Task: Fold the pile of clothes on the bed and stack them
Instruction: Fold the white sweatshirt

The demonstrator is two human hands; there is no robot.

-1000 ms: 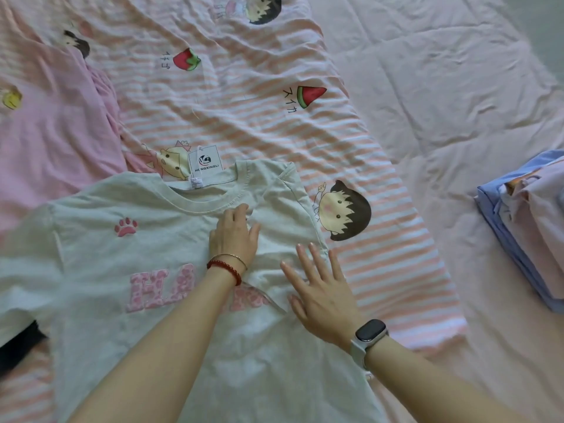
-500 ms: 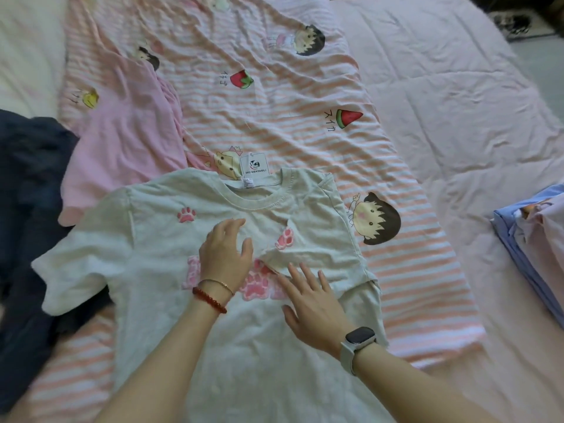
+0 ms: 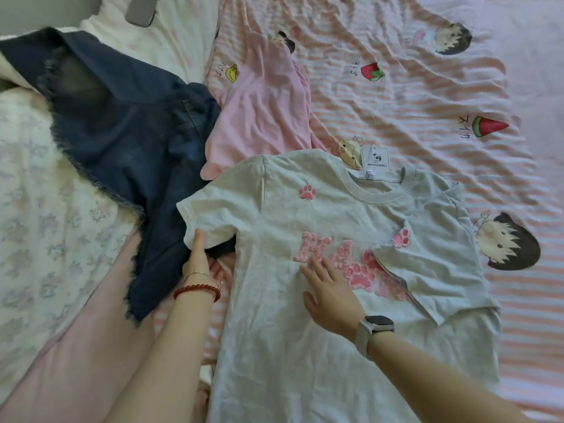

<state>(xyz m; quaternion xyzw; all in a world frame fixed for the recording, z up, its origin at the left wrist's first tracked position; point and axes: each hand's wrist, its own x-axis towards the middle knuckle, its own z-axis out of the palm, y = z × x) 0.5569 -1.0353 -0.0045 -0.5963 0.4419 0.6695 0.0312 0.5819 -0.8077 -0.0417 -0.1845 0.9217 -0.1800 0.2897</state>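
T-shirt: one pale grey cotton T-shirt (image 3: 305,315) with pink lettering and pink paw prints lies face up on the bed, collar away from the camera, near the middle of the view.
Right side of T-shirt: sleeve and side panel folded inward over the chest, covering the end of the lettering.
Left sleeve of T-shirt: spread flat, its hem lying over the edge of the denim garment.
Label: one white hang tag (image 3: 374,158) at the collar, resting on the sheet.
Left hand (image 3: 198,254): thumb on top of the sleeve hem, fingers tucked beneath it, pinching the cloth; forearm reaches forward from the lower edge.
Left wrist: one red bead bracelet (image 3: 197,290) and one thin gold chain (image 3: 195,273).
Right hand (image 3: 329,290): fingers straight and spread, palm down, pressing flat on the chest of the T-shirt just below the lettering.
Right wrist: one pale grey smartwatch (image 3: 374,326).
Other garments: one dark blue frayed denim garment (image 3: 128,141) to the left, touching the sleeve; one plain pink garment (image 3: 259,117) beyond the collar, unfolded.
Bedding: one pink-and-white striped cartoon sheet (image 3: 412,96) under the T-shirt; one white floral quilt (image 3: 39,215) at far left.
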